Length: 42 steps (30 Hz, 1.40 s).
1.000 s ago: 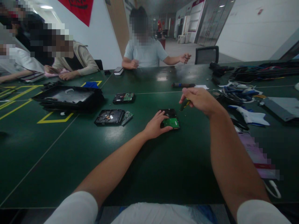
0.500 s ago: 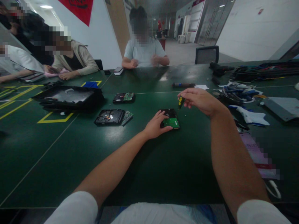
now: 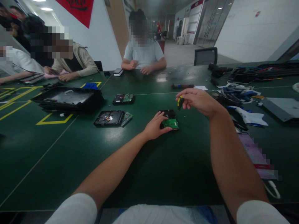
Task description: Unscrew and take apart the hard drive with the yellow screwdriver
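A hard drive (image 3: 173, 123) lies on the dark green table with its green circuit board facing up. My left hand (image 3: 157, 126) rests over its left side, fingers on the far part and thumb along the near edge, holding it. Just above and right of the drive, my right hand (image 3: 195, 101) pinches a small yellow-and-black screwdriver (image 3: 180, 102), tilted downward; its shaft is hard to make out and it stands apart from the drive. To the left lie an opened black drive casing (image 3: 109, 119), a loose circuit board (image 3: 126, 119) and another hard drive (image 3: 123, 99).
A black tray (image 3: 70, 98) stands at the left by yellow tape marks. Along the right are a phone (image 3: 253, 152), gloves (image 3: 249, 116), a grey metal box (image 3: 280, 109), a power drill (image 3: 219, 70) and bundled cables (image 3: 263, 72). People sit across the table.
My hands keep nearly the same places, the right one with the screwdriver shifting slightly left. The view has moved a little. A person opposite has lowered one hand to the table.
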### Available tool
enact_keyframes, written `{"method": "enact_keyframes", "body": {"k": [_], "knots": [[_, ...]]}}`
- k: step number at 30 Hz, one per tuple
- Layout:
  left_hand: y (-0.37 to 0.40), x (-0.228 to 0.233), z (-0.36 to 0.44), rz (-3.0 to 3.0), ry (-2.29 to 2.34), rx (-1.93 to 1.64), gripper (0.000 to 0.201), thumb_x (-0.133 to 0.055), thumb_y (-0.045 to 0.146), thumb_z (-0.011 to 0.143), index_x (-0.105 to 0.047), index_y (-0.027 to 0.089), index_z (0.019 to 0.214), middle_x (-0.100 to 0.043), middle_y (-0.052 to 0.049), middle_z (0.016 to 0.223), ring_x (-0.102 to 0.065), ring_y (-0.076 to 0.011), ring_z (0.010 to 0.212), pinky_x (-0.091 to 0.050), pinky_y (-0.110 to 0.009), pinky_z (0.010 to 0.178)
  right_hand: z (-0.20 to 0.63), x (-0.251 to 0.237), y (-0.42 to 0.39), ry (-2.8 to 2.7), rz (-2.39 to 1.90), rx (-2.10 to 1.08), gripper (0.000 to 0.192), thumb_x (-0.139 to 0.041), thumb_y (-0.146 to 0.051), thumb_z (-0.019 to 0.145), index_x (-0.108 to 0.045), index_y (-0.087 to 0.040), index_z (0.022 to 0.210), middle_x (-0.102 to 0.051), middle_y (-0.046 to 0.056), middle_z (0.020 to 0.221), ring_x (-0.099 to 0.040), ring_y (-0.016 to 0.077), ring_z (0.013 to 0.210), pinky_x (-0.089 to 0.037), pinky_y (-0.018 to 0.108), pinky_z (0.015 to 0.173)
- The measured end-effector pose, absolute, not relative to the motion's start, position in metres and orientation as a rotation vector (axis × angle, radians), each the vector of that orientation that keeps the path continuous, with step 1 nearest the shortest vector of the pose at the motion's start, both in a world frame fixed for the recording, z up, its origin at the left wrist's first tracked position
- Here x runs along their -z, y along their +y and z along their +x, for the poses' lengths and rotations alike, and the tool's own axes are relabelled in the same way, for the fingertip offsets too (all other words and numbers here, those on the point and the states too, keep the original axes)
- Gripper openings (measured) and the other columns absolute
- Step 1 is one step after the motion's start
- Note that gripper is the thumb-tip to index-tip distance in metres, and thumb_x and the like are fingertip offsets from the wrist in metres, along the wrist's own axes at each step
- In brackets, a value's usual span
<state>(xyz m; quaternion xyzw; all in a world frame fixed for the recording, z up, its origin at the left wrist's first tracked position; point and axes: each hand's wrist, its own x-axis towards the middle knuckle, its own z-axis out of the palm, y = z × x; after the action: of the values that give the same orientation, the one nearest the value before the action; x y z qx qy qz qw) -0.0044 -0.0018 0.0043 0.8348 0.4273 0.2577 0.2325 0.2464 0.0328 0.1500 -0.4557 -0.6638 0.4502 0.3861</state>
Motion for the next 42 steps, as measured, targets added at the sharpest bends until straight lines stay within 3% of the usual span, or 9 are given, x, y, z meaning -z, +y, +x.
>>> {"method": "enact_keyframes", "body": {"k": [9,14,17,26,32,36,42], "knots": [[-0.0013,-0.0045,-0.0045,2.266,1.175,-0.709,0.069,-0.075,0.065,0.093,-0.063,0.022,0.147,-0.038,-0.017,0.178,-0.021,-0.0346,0.171,-0.032,-0.059,0.135,0.2494,-0.1501,0.0332,-1.679,-1.255,-0.985,0.008,-0.078,-0.022,0.096,-0.075,-0.019,0.090,-0.066,0.002,0.065,-0.057,0.0125,0.056,-0.039,0.023,0.046],[-0.0018,-0.0049,-0.0042,2.263,1.173,-0.713,0.068,-0.076,0.063,0.093,-0.063,0.022,0.146,-0.039,-0.018,0.177,-0.020,-0.0342,0.172,-0.031,-0.059,0.135,0.2479,-0.1494,0.0330,-1.675,-1.171,-1.065,0.010,-0.079,-0.026,0.096,-0.074,-0.019,0.091,-0.079,0.008,0.093,-0.061,0.0104,0.056,-0.040,0.023,0.044],[-0.0025,-0.0058,-0.0037,2.278,1.175,-0.707,0.069,-0.074,0.064,0.094,-0.062,0.021,0.147,-0.040,-0.018,0.177,-0.020,-0.0341,0.172,-0.030,-0.057,0.136,0.2465,-0.1489,0.0334,-1.654,-1.135,-1.118,0.012,-0.077,-0.028,0.098,-0.075,-0.018,0.092,-0.080,0.009,0.097,-0.065,0.0112,0.059,-0.046,0.023,0.047],[-0.0013,-0.0033,-0.0042,2.280,1.186,-0.700,0.069,-0.073,0.066,0.094,-0.063,0.022,0.147,-0.039,-0.018,0.177,-0.019,-0.0340,0.172,-0.031,-0.059,0.135,0.2473,-0.1516,0.0303,-1.692,-1.237,-1.007,0.009,-0.079,-0.026,0.096,-0.077,-0.019,0.091,-0.069,0.002,0.068,-0.061,0.0128,0.057,-0.042,0.023,0.048],[-0.0020,-0.0051,-0.0038,2.279,1.186,-0.696,0.069,-0.075,0.065,0.093,-0.062,0.023,0.146,-0.039,-0.017,0.177,-0.020,-0.0343,0.172,-0.032,-0.059,0.135,0.2454,-0.1521,0.0309,-1.669,-1.263,-1.048,0.011,-0.075,-0.021,0.096,-0.071,-0.019,0.086,-0.079,0.007,0.086,-0.062,0.0125,0.057,-0.041,0.025,0.047],[-0.0035,-0.0079,-0.0037,2.266,1.188,-0.699,0.067,-0.075,0.064,0.094,-0.063,0.022,0.146,-0.039,-0.018,0.177,-0.021,-0.0348,0.171,-0.032,-0.060,0.135,0.2456,-0.1523,0.0294,-1.652,-1.208,-1.102,0.010,-0.079,-0.026,0.094,-0.071,-0.021,0.094,-0.083,0.009,0.102,-0.062,0.0117,0.057,-0.040,0.026,0.046],[-0.0042,-0.0088,-0.0041,2.262,1.181,-0.707,0.066,-0.075,0.063,0.094,-0.063,0.023,0.146,-0.039,-0.017,0.177,-0.020,-0.0346,0.171,-0.032,-0.060,0.135,0.2480,-0.1526,0.0295,-1.721,-1.206,-0.998,0.016,-0.085,-0.034,0.092,-0.076,-0.021,0.086,-0.074,0.004,0.077,-0.057,0.0116,0.058,-0.038,0.025,0.048]]}}
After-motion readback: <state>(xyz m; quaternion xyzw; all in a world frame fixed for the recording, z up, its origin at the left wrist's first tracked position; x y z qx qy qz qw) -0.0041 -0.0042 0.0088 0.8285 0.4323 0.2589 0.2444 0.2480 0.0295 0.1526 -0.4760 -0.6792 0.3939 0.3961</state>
